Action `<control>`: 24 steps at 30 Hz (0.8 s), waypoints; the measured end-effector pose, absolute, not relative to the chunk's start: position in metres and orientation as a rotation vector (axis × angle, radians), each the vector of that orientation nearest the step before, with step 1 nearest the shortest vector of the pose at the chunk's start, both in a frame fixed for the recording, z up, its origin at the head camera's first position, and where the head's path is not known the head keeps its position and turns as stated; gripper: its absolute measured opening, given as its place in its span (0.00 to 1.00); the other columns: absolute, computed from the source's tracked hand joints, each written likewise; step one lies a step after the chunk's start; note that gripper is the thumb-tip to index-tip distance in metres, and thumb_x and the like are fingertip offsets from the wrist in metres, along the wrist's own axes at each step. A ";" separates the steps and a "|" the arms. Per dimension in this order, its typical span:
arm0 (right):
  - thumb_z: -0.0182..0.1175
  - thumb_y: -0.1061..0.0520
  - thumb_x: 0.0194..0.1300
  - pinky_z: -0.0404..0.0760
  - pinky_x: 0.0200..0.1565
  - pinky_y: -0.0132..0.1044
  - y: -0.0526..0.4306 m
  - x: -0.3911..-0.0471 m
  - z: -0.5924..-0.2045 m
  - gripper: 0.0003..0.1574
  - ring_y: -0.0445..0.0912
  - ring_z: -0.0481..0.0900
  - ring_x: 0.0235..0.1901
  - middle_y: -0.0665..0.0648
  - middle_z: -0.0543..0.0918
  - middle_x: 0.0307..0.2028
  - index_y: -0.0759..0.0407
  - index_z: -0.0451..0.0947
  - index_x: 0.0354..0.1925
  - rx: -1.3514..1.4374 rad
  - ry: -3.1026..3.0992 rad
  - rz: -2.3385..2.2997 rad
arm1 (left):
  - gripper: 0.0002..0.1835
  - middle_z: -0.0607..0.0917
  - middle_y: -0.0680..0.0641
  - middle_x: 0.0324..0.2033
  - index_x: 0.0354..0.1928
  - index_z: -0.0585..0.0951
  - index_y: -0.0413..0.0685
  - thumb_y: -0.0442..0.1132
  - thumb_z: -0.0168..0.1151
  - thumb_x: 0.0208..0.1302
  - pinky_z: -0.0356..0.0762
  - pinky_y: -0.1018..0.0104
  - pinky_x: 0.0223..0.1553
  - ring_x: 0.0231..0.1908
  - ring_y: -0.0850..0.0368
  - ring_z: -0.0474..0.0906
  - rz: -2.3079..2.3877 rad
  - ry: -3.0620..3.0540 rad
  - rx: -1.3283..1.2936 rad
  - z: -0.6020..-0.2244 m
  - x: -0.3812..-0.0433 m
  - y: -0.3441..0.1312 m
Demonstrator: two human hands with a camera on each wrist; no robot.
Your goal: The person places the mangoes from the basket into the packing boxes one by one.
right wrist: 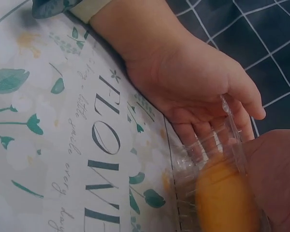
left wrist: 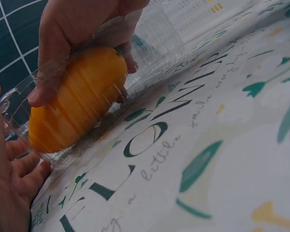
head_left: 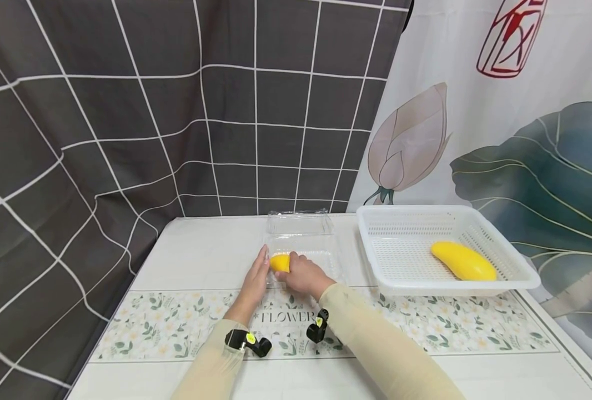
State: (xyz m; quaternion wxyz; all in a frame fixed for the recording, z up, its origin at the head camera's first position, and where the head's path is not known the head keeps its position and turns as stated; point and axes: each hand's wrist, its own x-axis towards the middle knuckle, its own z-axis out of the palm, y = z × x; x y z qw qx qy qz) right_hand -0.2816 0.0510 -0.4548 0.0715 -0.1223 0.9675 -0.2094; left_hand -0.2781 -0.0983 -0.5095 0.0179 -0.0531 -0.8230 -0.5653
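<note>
Mango (head_left: 280,263), yellow, is gripped by the curled fingers and thumb of the right hand (head_left: 306,274) in the head view. Under and beyond those fingers, a clear plastic container (head_left: 328,256) is set on the table, its lid (head_left: 300,224) folded back. The left hand (head_left: 257,280) is held just left of the fruit, its fingers extended along the container's side. Well to the right of the right fingers, a second mango (head_left: 463,261) is held in a white basket (head_left: 456,288). A floral band (head_left: 176,322) is crossed by both wrists.

In the left wrist view, the gripped fruit is seen tilted behind the ribbed clear wall, pressed by the right thumb on one side, with other fingertips showing beyond it.

In the right wrist view, the left fingers are laid, unclenched, against that wall, and the fruit is blurred just beside them.
</note>
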 end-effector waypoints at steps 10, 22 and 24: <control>0.45 0.34 0.66 0.71 0.54 0.52 0.052 -0.280 -0.453 0.47 0.59 0.71 0.52 0.68 0.71 0.54 0.67 0.53 0.66 -0.376 2.906 -0.560 | 0.29 0.50 0.61 0.69 0.71 0.47 0.65 0.57 0.28 0.71 0.42 0.53 0.67 0.68 0.59 0.45 -1.753 -2.574 -0.149 -0.510 -0.278 -0.099; 0.44 0.30 0.62 0.71 0.53 0.52 0.056 -0.277 -0.454 0.50 0.58 0.70 0.55 0.66 0.69 0.58 0.63 0.54 0.67 -0.361 2.932 -0.597 | 0.29 0.50 0.60 0.69 0.72 0.47 0.63 0.57 0.28 0.71 0.41 0.53 0.67 0.68 0.59 0.44 -1.755 -2.566 -0.163 -0.507 -0.275 -0.098; 0.44 0.29 0.61 0.72 0.52 0.51 0.057 -0.277 -0.454 0.51 0.58 0.70 0.54 0.66 0.69 0.58 0.63 0.54 0.68 -0.360 2.934 -0.606 | 0.29 0.50 0.61 0.69 0.72 0.47 0.64 0.57 0.28 0.71 0.41 0.53 0.67 0.68 0.60 0.44 -1.756 -2.570 -0.160 -0.507 -0.275 -0.098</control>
